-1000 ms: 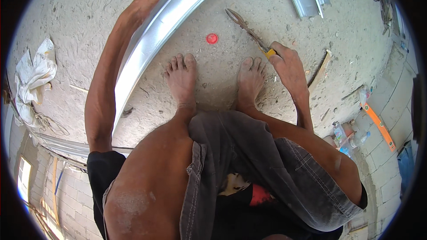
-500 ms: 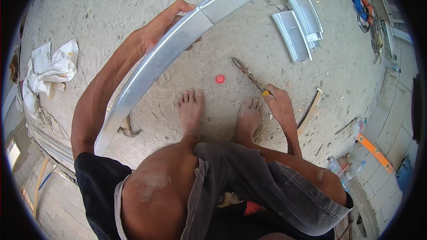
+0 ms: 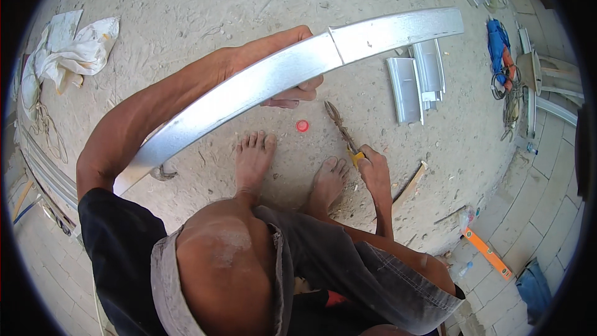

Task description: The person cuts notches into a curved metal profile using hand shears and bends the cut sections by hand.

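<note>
My left hand is wrapped around a long silvery metal channel, fingers curling out beneath its lower edge. The channel runs from beside my left elbow up to the right, with a seam or cut line across it just past my hand. In my right hand, in front of my right foot, is a pair of tin snips with yellow on the handles. Their blades point up and left, below the channel and apart from it. Two short channel offcuts lie beyond, partly hidden by the channel's far end.
A red bottle cap lies before my feet. A hammer head shows beside the channel. White sacking is at the left. To the right are a wooden strip, an orange spirit level and blue cord.
The channel has swung down and to the right in view, its far end now visible. My left hand moved right with it. The snips stay in my right hand, slightly lower in view.
</note>
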`<state>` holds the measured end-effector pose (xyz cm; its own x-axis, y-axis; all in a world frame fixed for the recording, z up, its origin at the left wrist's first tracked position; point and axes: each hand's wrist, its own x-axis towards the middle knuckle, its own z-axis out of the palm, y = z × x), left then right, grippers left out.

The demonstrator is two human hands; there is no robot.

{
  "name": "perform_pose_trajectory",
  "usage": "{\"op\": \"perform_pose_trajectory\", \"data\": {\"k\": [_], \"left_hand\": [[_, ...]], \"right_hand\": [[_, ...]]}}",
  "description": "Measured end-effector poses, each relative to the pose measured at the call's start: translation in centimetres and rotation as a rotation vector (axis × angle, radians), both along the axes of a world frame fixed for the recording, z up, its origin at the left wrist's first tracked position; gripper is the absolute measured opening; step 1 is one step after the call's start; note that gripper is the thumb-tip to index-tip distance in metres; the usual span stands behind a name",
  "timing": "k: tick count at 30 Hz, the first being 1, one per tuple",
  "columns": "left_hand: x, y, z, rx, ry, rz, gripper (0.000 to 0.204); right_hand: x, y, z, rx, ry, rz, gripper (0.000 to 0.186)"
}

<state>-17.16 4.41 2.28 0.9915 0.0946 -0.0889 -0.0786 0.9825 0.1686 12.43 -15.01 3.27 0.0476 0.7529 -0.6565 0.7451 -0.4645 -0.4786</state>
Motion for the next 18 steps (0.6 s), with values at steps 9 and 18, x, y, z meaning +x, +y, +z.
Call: {"op": "perform_pose_trajectory", "data": {"k": [9, 18], "left_hand": [[1.3, -0.9, 5.1, 0.344, 0.802, 0.014, 0.076], [0.7, -1.4, 10.7, 0.753, 0.979, 0.019, 0.099]], "right_hand": [[0.3, -0.5, -0.6, -0.028, -0.005, -0.025, 0.022], [0.3, -0.3, -0.3, -0.045, -0.011, -0.045, 0.023]]}}
